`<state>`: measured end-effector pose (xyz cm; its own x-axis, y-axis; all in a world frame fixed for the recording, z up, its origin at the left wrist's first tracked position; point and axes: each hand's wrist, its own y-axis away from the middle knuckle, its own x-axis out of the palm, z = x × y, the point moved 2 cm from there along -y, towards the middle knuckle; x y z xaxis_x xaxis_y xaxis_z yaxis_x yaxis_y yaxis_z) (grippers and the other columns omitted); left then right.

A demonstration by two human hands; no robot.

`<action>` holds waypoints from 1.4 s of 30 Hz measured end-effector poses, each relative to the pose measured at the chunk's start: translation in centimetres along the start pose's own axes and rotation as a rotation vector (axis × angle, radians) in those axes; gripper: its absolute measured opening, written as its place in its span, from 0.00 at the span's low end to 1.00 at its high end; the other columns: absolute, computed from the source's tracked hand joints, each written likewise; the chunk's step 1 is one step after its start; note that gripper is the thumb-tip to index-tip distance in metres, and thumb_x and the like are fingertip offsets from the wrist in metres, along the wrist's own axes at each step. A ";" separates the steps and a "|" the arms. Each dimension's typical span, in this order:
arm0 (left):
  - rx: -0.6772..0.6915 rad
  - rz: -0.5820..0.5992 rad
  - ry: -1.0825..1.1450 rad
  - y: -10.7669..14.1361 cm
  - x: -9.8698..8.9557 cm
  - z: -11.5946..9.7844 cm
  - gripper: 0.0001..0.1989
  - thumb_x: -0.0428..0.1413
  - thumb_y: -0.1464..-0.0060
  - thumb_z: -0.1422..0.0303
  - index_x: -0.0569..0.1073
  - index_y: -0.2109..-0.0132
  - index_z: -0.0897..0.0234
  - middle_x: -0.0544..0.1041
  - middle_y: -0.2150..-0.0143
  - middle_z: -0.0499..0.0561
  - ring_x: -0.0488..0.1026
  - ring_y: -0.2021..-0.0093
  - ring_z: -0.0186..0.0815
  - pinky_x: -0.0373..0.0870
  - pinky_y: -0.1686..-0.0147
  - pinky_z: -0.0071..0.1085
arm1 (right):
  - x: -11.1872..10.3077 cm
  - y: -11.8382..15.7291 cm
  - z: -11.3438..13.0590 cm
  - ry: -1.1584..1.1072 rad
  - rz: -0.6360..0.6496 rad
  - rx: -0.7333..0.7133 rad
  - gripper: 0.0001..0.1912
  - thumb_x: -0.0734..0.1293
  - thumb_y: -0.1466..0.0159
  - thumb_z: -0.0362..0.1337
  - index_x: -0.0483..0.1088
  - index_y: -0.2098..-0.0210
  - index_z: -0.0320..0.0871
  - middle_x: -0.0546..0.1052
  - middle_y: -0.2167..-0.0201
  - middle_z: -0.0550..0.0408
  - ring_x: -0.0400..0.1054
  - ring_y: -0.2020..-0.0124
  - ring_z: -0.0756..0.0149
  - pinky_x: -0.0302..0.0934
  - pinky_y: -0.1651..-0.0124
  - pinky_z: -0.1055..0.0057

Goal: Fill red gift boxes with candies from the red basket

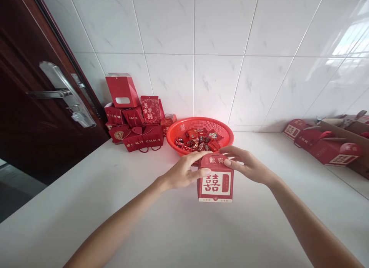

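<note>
A red and white candy box (215,183) with Chinese characters and a rounded top flap stands upright between my hands, in front of the basket. My left hand (184,171) grips its upper left side, thumb on the front and fingers behind the top. At the upper right, my right hand (245,164) has its thumb on the front of the flap, with its fingers reaching behind it. Just beyond the box, a red plastic basket (172,135) holds wrapped candies (198,139). The back of the box is hidden.
Several red gift boxes (144,139) are stacked at the back left of the white table (144,229). More red boxes (325,145) lie at the right beside a brown cardboard box (353,166). A tiled wall (216,80) closes the back; a dark door (25,118) stands left.
</note>
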<state>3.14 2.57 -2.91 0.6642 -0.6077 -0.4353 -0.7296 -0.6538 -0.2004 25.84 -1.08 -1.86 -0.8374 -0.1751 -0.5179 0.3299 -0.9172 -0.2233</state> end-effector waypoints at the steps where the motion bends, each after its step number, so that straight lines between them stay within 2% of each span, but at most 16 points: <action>1: -0.011 -0.006 0.001 0.0 0.0 0.1 0.29 0.58 0.39 0.56 0.67 0.34 0.58 0.75 0.39 0.53 0.75 0.43 0.45 0.75 0.45 0.38 | 0.1 0.0 0.0 -0.010 -0.007 0.002 0.23 0.65 0.33 0.56 0.72 0.50 0.45 0.79 0.49 0.47 0.77 0.52 0.53 0.72 0.47 0.53; 3: -0.026 -0.019 -0.004 0.1 0.0 0.2 0.31 0.58 0.40 0.56 0.65 0.32 0.57 0.74 0.37 0.53 0.74 0.42 0.46 0.75 0.45 0.40 | 0.4 0.0 0.0 -0.031 -0.019 0.010 0.24 0.65 0.34 0.56 0.72 0.50 0.45 0.79 0.49 0.46 0.77 0.52 0.53 0.73 0.48 0.54; 7: -0.006 -0.016 -0.003 0.2 0.0 0.4 0.37 0.57 0.38 0.57 0.53 0.26 0.51 0.63 0.29 0.53 0.69 0.36 0.48 0.75 0.44 0.41 | 0.5 0.1 -0.3 -0.057 -0.056 0.039 0.25 0.66 0.35 0.57 0.72 0.49 0.44 0.79 0.48 0.45 0.77 0.52 0.52 0.73 0.48 0.53; 11: 0.013 -0.005 -0.120 0.2 0.0 0.5 0.30 0.56 0.36 0.56 0.63 0.30 0.53 0.71 0.35 0.54 0.70 0.39 0.46 0.72 0.42 0.42 | 0.5 0.2 -0.6 -0.069 -0.057 0.054 0.25 0.66 0.35 0.57 0.72 0.48 0.45 0.79 0.47 0.44 0.76 0.48 0.51 0.73 0.47 0.52; 14: 0.017 -0.001 -0.164 0.2 0.1 0.6 0.28 0.55 0.36 0.55 0.66 0.32 0.53 0.73 0.39 0.54 0.72 0.41 0.45 0.73 0.44 0.41 | 0.6 0.2 -0.7 -0.066 -0.065 0.060 0.25 0.66 0.35 0.57 0.73 0.49 0.45 0.78 0.47 0.44 0.76 0.48 0.51 0.73 0.47 0.52; 18: 0.029 -0.016 -0.193 0.2 0.9 0.9 0.27 0.55 0.36 0.53 0.67 0.33 0.53 0.70 0.37 0.56 0.71 0.41 0.46 0.73 0.43 0.43 | 0.8 0.3 -1.2 -0.039 -0.115 0.048 0.24 0.67 0.35 0.57 0.73 0.49 0.46 0.79 0.47 0.46 0.75 0.47 0.51 0.71 0.44 0.50; 22: 0.153 -0.046 -0.360 0.3 3.1 1.7 0.27 0.56 0.36 0.54 0.67 0.32 0.49 0.63 0.31 0.54 0.62 0.32 0.49 0.64 0.34 0.48 | 1.0 0.9 -1.8 0.064 -0.193 0.051 0.23 0.66 0.34 0.56 0.72 0.47 0.49 0.77 0.45 0.48 0.73 0.44 0.52 0.68 0.41 0.48; 24: 0.188 -0.062 -0.458 0.3 4.2 2.4 0.27 0.56 0.36 0.54 0.66 0.32 0.47 0.61 0.31 0.54 0.60 0.31 0.49 0.63 0.33 0.48 | 1.3 1.5 -1.9 0.105 -0.217 0.034 0.22 0.65 0.33 0.56 0.71 0.46 0.50 0.77 0.45 0.48 0.72 0.44 0.52 0.68 0.41 0.48; 27: 0.194 -0.100 -0.528 0.4 5.2 3.5 0.30 0.55 0.36 0.53 0.61 0.30 0.47 0.61 0.33 0.56 0.64 0.34 0.49 0.68 0.38 0.49 | 2.4 2.7 -2.0 0.153 -0.253 0.012 0.24 0.66 0.34 0.55 0.68 0.44 0.51 0.76 0.44 0.48 0.73 0.45 0.52 0.69 0.42 0.49; 30: 0.165 -0.134 -0.561 0.4 5.6 3.8 0.35 0.56 0.37 0.52 0.55 0.28 0.53 0.65 0.35 0.60 0.68 0.38 0.51 0.71 0.41 0.50 | 4.3 4.1 -2.3 0.268 -0.350 0.038 0.31 0.69 0.37 0.56 0.63 0.39 0.51 0.71 0.39 0.43 0.69 0.40 0.47 0.69 0.42 0.48; 33: 0.098 -0.139 -0.610 0.4 5.6 3.7 0.35 0.59 0.40 0.54 0.61 0.31 0.59 0.66 0.36 0.61 0.68 0.39 0.54 0.70 0.41 0.51 | 6.7 5.1 -2.9 0.417 -0.442 0.083 0.33 0.68 0.36 0.54 0.58 0.36 0.49 0.63 0.33 0.38 0.59 0.33 0.41 0.66 0.40 0.43; 37: 0.114 -0.141 -0.652 0.4 5.8 3.6 0.33 0.62 0.43 0.58 0.64 0.34 0.61 0.64 0.36 0.63 0.67 0.37 0.57 0.69 0.40 0.52 | 9.2 5.5 -3.4 0.560 -0.489 0.094 0.31 0.65 0.33 0.50 0.57 0.34 0.50 0.58 0.31 0.36 0.60 0.34 0.39 0.66 0.42 0.40; 39: 0.133 -0.135 -0.649 0.5 6.0 3.8 0.34 0.62 0.44 0.59 0.63 0.33 0.61 0.64 0.35 0.64 0.67 0.37 0.57 0.69 0.39 0.52 | 9.6 5.4 -3.5 0.589 -0.484 0.073 0.32 0.67 0.35 0.49 0.58 0.34 0.51 0.59 0.31 0.38 0.60 0.33 0.39 0.66 0.41 0.41; 42: 0.149 -0.121 -0.618 0.5 6.2 4.3 0.42 0.65 0.48 0.62 0.57 0.30 0.60 0.61 0.33 0.65 0.64 0.35 0.57 0.68 0.38 0.54 | 9.0 5.1 -3.9 0.586 -0.464 0.088 0.29 0.68 0.36 0.45 0.63 0.36 0.52 0.63 0.33 0.41 0.61 0.34 0.42 0.66 0.41 0.44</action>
<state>6.20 0.43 -9.45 0.5597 -0.1327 -0.8180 -0.6995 -0.6050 -0.3804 21.67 -5.93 -10.89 -0.5047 0.4331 -0.7468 -0.0569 -0.8799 -0.4718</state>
